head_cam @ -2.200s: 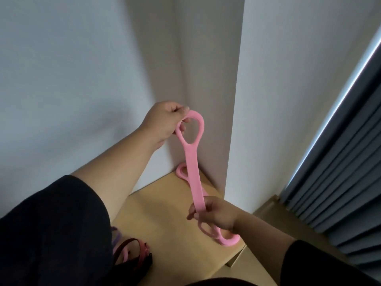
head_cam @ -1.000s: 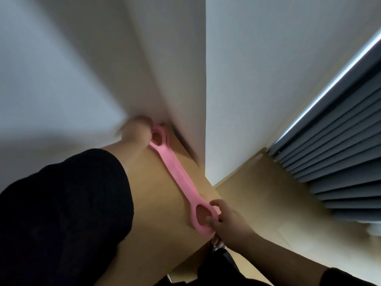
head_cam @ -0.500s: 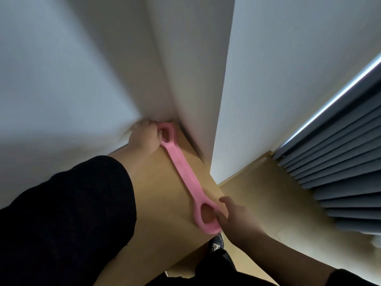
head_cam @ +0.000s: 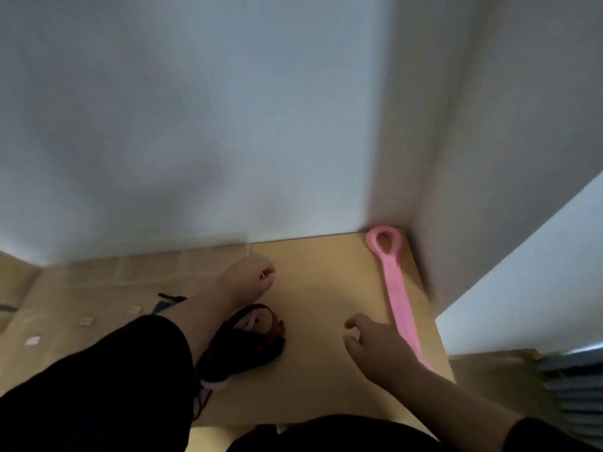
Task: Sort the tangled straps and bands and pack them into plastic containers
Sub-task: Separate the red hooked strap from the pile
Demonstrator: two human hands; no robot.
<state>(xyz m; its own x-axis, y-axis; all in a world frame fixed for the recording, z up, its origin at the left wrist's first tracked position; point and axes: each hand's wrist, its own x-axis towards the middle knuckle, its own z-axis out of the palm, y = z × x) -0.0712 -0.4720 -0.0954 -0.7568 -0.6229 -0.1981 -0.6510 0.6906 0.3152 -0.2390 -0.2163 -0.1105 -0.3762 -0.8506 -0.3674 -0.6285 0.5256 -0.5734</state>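
Two sorts of strap in view on a tan table [head_cam: 326, 288]. First, a dark tangle of straps [head_cam: 248, 340], black and red, with a bit of pink poking out at the near end. Heaped just left of the right hand [head_cam: 375, 344] and tucked partly under the left forearm, on the wrist side of the left hand [head_cam: 248, 278]. Long axis of the heap slanting from near-left to far-right, with a red-edged loop uppermost at the far end.

Second, a pink band [head_cam: 396, 295], laid out straight and flat just right of the right hand. Touching the back of that hand or only beside it: cannot tell. Long axis running away from the hand, with one loop end far ahead in the corner against the walls and the other end hidden behind the right forearm.

Likely next: lifting one strap out of the dark tangle. Both hands near it. Right hand separated from it by a strip of bare table. Left hand already beyond it, so needing to draw back toward the body.

Right hand: palm down, low over the table, fingers loosely curled, thumb apart, holding nothing. Left hand: stretched forward, knuckles up, fingers curled under, blurred, with a small orange glint at the knuckles. Impossible to tell whether anything is pinched inside.

Further left of the left hand, a clear plastic container [head_cam: 146, 265] with a faint grid pattern, against the wall. Contents not readable.
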